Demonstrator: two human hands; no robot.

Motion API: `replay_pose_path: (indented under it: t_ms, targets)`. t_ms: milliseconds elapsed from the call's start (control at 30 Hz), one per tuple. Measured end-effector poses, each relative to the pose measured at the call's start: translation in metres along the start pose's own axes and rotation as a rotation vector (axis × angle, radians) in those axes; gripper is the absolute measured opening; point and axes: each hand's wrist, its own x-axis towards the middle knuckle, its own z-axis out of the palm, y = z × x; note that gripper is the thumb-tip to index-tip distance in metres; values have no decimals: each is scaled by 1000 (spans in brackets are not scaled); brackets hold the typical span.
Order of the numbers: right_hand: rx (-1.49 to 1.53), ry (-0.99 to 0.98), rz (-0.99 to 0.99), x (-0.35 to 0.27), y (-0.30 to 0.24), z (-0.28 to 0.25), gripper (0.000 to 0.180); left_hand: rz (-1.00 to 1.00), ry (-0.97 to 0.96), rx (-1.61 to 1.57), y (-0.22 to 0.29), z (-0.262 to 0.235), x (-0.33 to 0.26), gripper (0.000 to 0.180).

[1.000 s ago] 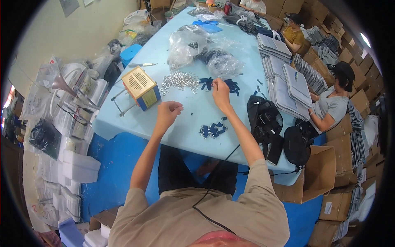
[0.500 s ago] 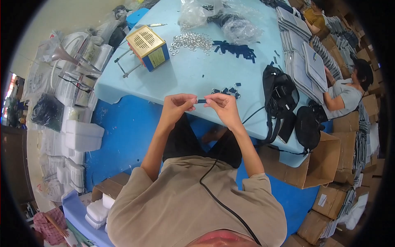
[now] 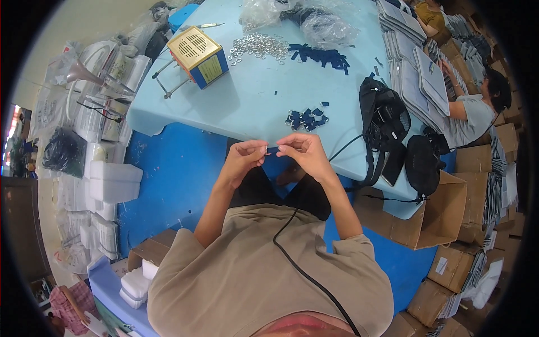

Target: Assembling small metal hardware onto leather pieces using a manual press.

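Across the upper middle of the view stretched a pale blue table, with clear plastic bags heaped at its far end and a black bag lying on the right. Toward the left stood a box with a slotted gold top and blue sides. Just off the table's near edge, above the lap, the person's left hand and right hand met closely, fingertips pinched, with a short dark blue strip held between them. Beyond, near the plastic bags, lay a pile of dark blue strips beside a pile of shiny metal rings; closer in sat a smaller cluster of dark blue pieces with metal bits.
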Motion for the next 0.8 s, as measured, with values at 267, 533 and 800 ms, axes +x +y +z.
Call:
replay_pose_path:
  t_ms: [267,533,800]
  targets:
    - [102,118,-76,-7,17,5,8,-55,-3,-3,-2,9,-3,24]
    - [145,164,-64,-15,29,16,6,-68,-6,-147,-22,-4,-3,20]
    - [178,270,-56,-25,39,23,6,-81,46,-73,-26,0,-5,18]
